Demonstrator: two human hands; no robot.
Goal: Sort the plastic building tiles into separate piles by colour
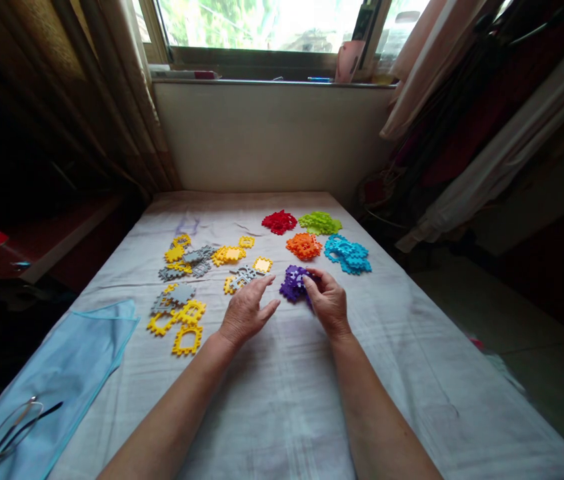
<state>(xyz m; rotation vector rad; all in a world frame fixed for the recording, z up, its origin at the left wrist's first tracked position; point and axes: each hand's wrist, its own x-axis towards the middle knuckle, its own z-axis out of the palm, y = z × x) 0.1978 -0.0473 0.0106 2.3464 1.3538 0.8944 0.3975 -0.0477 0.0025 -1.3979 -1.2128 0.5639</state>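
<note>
My right hand (pixel 329 300) is at the right edge of the purple pieces (pixel 293 283), its thumb and fingers pressed together around a purple piece. To the left, my left hand (pixel 249 310) has its fingers apart and holds nothing, just in front of some grey pieces (pixel 246 275). Orange pieces (pixel 304 246) lie behind the purple pile, with red pieces (pixel 279 222) and green pieces (pixel 320 223) farther back. Blue pieces (pixel 348 254) form a pile at the right. Yellow pieces (pixel 187 339) and grey ones are mixed at the left.
A light blue cloth (pixel 87 353) with eyeglasses (pixel 15 427) on it covers the table's left edge. The table (pixel 282 400) has a pale, wrinkled cover. Behind it stand a low wall and a window sill with a pink cup (pixel 349 61). Curtains hang on both sides.
</note>
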